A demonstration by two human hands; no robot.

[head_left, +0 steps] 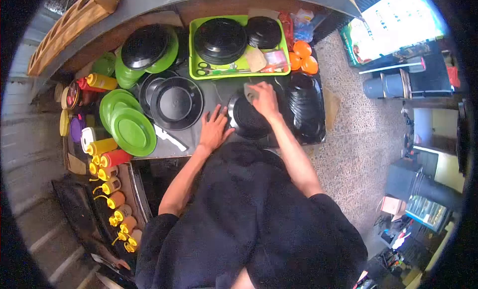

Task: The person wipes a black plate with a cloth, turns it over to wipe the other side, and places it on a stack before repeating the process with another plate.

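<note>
A black plate (pixel 246 119) lies on the dark tabletop in front of me. With its fingers spread, my left hand (pixel 215 129) rests flat at the plate's left edge. My right hand (pixel 265 101) is closed on a pale grey cloth (pixel 250 93) at the plate's far side; whether it is cloth or paper is hard to make out. To the left, black plates (pixel 176 103) are stacked beside green plates (pixel 133 131). A white-handled knife (pixel 170 138) sits near the front edge. On the right stand nested black dishes (pixel 303 107).
A lime green tray (pixel 199 76) at the back holds black plates, scissors and small items. Orange bowls (pixel 302 57) sit right of it. Sauce bottles (pixel 102 146) with yellow caps line the left side. A wooden rack (pixel 74 28) hangs upper left. Patterned floor (pixel 351 110) extends rightward.
</note>
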